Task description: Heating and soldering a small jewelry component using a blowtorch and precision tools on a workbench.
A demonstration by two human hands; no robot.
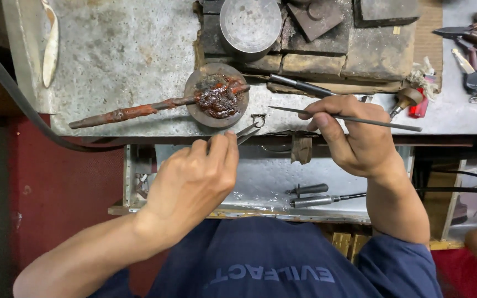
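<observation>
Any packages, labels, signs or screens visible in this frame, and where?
No packages, signs or screens.
Shirt print: pale block lettering across the dark blue shirt, bottom centre, upside down to the camera.
Red lighter: small red body on the bench right of the right hand; any label unreadable.

The left hand (191,179) reaches forward, back upward, fingers bunched together in a pinch at the tips. The right hand (354,135) is curled, thumb against forefinger, wrist bent inward. Both forearms are bare.
</observation>
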